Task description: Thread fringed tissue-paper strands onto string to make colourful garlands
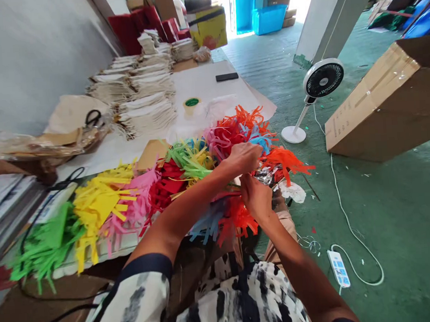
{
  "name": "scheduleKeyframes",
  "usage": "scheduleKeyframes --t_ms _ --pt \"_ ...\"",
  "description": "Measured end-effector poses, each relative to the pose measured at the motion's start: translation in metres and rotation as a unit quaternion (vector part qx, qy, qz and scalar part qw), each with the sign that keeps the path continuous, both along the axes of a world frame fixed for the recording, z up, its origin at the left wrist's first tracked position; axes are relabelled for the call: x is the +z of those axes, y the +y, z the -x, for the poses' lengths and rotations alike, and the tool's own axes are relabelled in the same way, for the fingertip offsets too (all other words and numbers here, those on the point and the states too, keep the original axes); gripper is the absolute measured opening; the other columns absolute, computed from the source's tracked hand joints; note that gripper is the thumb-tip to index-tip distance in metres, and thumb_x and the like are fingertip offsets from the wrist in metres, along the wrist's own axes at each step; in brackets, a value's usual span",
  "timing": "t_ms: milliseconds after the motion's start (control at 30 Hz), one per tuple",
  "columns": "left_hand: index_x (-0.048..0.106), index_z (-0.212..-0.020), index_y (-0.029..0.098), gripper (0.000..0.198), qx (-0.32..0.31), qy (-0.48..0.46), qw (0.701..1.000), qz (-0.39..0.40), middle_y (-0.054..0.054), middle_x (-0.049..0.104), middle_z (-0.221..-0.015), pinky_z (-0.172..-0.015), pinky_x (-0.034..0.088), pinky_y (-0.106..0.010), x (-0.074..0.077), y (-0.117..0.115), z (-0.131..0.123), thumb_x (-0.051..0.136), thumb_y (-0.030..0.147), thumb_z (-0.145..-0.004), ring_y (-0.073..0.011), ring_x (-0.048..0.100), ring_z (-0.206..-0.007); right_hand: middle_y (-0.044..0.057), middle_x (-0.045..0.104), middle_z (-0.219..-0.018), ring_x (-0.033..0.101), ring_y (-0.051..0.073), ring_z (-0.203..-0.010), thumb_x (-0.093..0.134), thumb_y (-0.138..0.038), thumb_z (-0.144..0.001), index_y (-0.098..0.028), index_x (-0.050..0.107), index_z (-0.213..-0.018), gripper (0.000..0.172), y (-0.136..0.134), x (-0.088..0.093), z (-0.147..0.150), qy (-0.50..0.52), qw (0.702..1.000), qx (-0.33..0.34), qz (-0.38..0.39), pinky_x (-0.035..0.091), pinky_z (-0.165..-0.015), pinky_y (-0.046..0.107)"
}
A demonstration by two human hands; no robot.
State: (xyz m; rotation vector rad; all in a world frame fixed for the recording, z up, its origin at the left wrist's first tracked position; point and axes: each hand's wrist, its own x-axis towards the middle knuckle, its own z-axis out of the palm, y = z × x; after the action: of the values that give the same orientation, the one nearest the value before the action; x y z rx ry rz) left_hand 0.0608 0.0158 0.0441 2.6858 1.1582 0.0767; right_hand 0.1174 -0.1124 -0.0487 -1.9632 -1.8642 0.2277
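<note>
A bundle of fringed paper strips (235,140) in orange, red, pink, blue and green lies at the near right corner of the table. My left hand (244,158) is closed over the top of the bundle, fingers curled into the fringes. My right hand (257,196) grips the bundle from below, beside red-orange fringes and a bit of silver foil (264,175). More fringed paper in yellow (98,203), pink and green (42,244) is spread along the table's front edge to the left.
Stacks of cream bags (144,95), scissors (93,118), a tape roll (192,104) and a black phone (227,76) lie further back on the table. On the green floor stand a white fan (317,90), a cardboard box (385,99) and a power strip (339,268) with its cable.
</note>
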Motion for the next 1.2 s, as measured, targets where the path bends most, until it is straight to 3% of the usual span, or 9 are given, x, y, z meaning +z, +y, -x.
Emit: scheduleKeyframes --t_ms 167,267,400,500,600,667,833,900,1200 --pt "0.079 -0.073 0.021 0.018 -0.056 -0.112 0.992 -0.031 -0.004 0.068 -0.064 -0.071 0.044 -0.031 0.029 0.008 0.04 0.064 0.01 -0.075 -0.0204 0.068 -0.069 0.012 0.079 -0.103 0.074 0.02 -0.089 0.027 -0.036 -0.113 -0.018 0.071 -0.117 0.047 -0.002 0.005 -0.012 0.097 0.982 -0.038 -0.157 0.048 -0.078 0.028" --pt "0.08 -0.076 0.02 0.014 -0.092 -0.203 0.974 0.037 0.0 0.066 -0.061 -0.062 0.04 -0.028 0.029 0.009 0.058 0.066 0.02 -0.079 -0.0139 0.061 -0.06 0.01 0.079 -0.1 0.073 0.019 -0.084 0.038 -0.043 -0.112 -0.02 0.071 -0.113 0.04 0.01 0.014 -0.018 0.185 0.947 -0.067 -0.253 0.05 -0.077 0.029" --pt "0.077 -0.085 0.016 0.019 -0.08 -0.341 0.926 0.141 -0.002 0.073 -0.072 -0.061 0.044 -0.024 0.02 0.003 0.074 0.07 0.033 -0.086 -0.011 0.06 -0.063 0.008 0.077 -0.099 0.069 0.019 -0.081 0.045 -0.043 -0.109 -0.021 0.071 -0.114 0.035 0.023 0.024 -0.018 0.235 0.931 -0.068 -0.271 0.049 -0.078 0.031" --pt "0.072 -0.081 0.016 0.015 -0.044 -0.367 0.923 0.105 -0.001 0.07 -0.071 -0.062 0.045 -0.023 0.02 -0.007 0.086 0.068 0.03 -0.087 -0.0102 0.057 -0.063 0.005 0.072 -0.09 0.064 0.019 -0.075 0.048 -0.045 -0.108 -0.02 0.069 -0.12 0.035 0.025 0.029 -0.014 0.258 0.92 -0.069 -0.286 0.048 -0.075 0.032" --pt "0.069 -0.077 0.017 0.008 -0.026 -0.321 0.947 0.01 0.0 0.067 -0.071 -0.063 0.043 -0.024 0.023 -0.016 0.097 0.069 0.022 -0.083 -0.0103 0.056 -0.064 -0.003 0.056 -0.07 0.052 0.017 -0.06 0.048 -0.047 -0.108 -0.021 0.065 -0.128 0.037 0.025 0.034 -0.007 0.263 0.934 -0.006 -0.242 0.042 -0.067 0.032" --pt "0.069 -0.078 0.018 0.009 -0.034 -0.316 0.948 0.01 0.0 0.067 -0.072 -0.064 0.044 -0.024 0.023 -0.02 0.103 0.07 0.023 -0.084 -0.0105 0.057 -0.066 -0.005 0.05 -0.067 0.046 0.016 -0.058 0.046 -0.048 -0.109 -0.023 0.066 -0.12 0.034 0.027 0.036 -0.001 0.277 0.939 0.047 -0.197 0.038 -0.064 0.031" --pt "0.072 -0.101 0.017 0.032 -0.026 -0.461 0.865 0.198 -0.002 0.07 -0.085 -0.062 0.05 -0.022 0.007 -0.015 0.115 0.082 0.043 -0.085 -0.01 0.062 -0.069 -0.007 0.033 -0.065 0.032 0.013 -0.059 0.054 -0.055 -0.106 -0.024 0.051 -0.078 0.042 0.041 0.034 0.006 0.413 0.895 0.098 -0.135 0.026 -0.059 0.029" --pt "0.075 -0.104 0.016 0.04 -0.015 -0.491 0.836 0.245 -0.003 0.071 -0.088 -0.057 0.048 -0.02 0.0 -0.012 0.12 0.086 0.048 -0.082 -0.0092 0.062 -0.066 -0.007 0.032 -0.065 0.029 0.012 -0.06 0.058 -0.057 -0.104 -0.023 0.048 -0.076 0.045 0.047 0.032 0.005 0.438 0.883 0.131 -0.104 0.024 -0.058 0.029" --pt "0.076 -0.088 0.013 0.046 0.023 -0.516 0.795 0.319 -0.001 0.068 -0.066 -0.049 0.045 -0.02 -0.011 -0.002 0.129 0.094 0.053 -0.072 -0.0077 0.057 -0.052 -0.007 0.036 -0.062 0.029 0.011 -0.057 0.066 -0.064 -0.098 -0.022 0.057 -0.081 0.046 0.053 0.035 0.0 0.454 0.865 0.213 -0.027 0.024 -0.056 0.029"
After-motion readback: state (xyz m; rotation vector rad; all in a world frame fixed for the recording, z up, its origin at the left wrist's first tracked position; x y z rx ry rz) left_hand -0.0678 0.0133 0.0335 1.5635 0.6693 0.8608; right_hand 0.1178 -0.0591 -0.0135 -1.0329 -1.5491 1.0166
